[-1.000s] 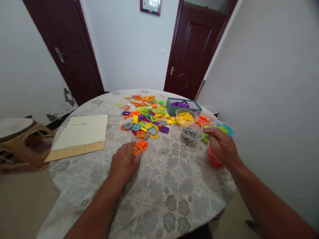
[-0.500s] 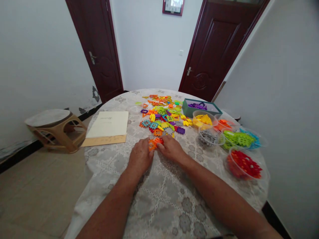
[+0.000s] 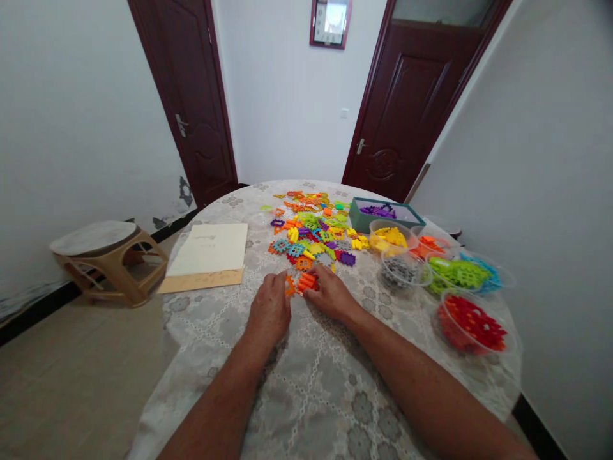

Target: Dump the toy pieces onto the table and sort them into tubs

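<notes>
The left hand [image 3: 269,310] lies knuckles up on the table [image 3: 311,390], its fingers curled narrow and pinching the edge of a flat orange tile [image 3: 288,285] at their tips. Just beside it, the right hand [image 3: 331,295] closes thumb and fingers on a small orange stack [image 3: 307,281] of the same plastic pieces. The tile and the stack meet in the gap between the two hands, low over the lace cloth.

Just beyond the fingertips spreads a loose heap of coloured pieces [image 3: 313,231]. Farther out from the right hand stands a teal box [image 3: 359,223] holding purple pieces. To that hand's outer side a clear bowl of grey pieces [image 3: 389,281] sits near, and a bowl of red pieces [image 3: 447,335] stands well apart. Out beyond the left hand, to its outer side, lies a cream booklet [image 3: 211,248].
</notes>
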`<state>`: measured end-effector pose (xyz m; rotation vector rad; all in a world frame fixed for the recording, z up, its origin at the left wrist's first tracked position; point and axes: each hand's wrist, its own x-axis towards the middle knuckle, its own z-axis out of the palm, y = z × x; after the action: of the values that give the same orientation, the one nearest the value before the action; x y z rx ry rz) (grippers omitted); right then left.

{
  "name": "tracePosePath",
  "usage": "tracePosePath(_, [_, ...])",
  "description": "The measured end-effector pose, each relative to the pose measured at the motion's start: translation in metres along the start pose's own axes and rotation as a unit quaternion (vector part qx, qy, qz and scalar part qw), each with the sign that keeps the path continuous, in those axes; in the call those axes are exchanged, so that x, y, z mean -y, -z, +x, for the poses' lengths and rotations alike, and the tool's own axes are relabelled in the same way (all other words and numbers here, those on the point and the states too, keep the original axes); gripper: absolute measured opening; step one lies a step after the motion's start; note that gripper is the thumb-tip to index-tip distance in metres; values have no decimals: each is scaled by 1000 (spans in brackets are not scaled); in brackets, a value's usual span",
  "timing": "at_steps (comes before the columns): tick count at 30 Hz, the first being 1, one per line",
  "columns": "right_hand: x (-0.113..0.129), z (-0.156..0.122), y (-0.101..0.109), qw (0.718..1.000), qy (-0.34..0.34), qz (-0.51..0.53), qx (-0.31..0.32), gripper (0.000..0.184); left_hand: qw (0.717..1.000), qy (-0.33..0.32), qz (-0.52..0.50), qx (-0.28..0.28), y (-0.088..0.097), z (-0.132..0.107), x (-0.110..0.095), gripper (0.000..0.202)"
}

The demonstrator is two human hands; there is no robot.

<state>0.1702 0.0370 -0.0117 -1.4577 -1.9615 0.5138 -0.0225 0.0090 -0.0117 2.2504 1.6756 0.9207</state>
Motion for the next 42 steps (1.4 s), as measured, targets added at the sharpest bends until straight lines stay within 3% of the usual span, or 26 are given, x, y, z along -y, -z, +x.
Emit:
tracePosePath(5, [2, -7, -2, 993, 59, 101, -22, 36, 999, 13, -41, -27, -2, 1, 2, 60])
tracePosePath(11, [6, -10, -10, 975, 44, 219, 15, 29, 997, 15, -66, -46, 1, 2, 2, 59])
tracePosePath(15, [3, -6, -15, 915, -13, 402, 35, 30, 994, 26, -88, -61, 5, 4, -1, 61])
tracePosePath(18, [4, -4, -16, 884, -47, 465, 27, 35, 989, 42, -123, -76, 9, 6, -4, 62])
tracePosePath(21, [6, -4, -15, 885, -60, 461, 14, 37, 977, 83, -188, -60, 12, 7, -5, 65])
tracePosePath(28, [3, -2, -11, 902, -69, 426, 25, 30, 928, 160, -330, 63, 9, 8, -9, 74])
tracePosePath(35, [-1, 1, -17, 896, -65, 435, 57, 31, 956, 139, -251, 58, 12, 9, -17, 69])
tracePosePath(38, [-1, 1, -15, 904, -44, 419, 72, 29, 955, 155, -246, 65, 15, 12, -15, 63])
tracePosePath(42, [3, -3, -8, 925, -14, 373, 73, 20, 963, 166, -210, 33, 15, 14, -11, 57])
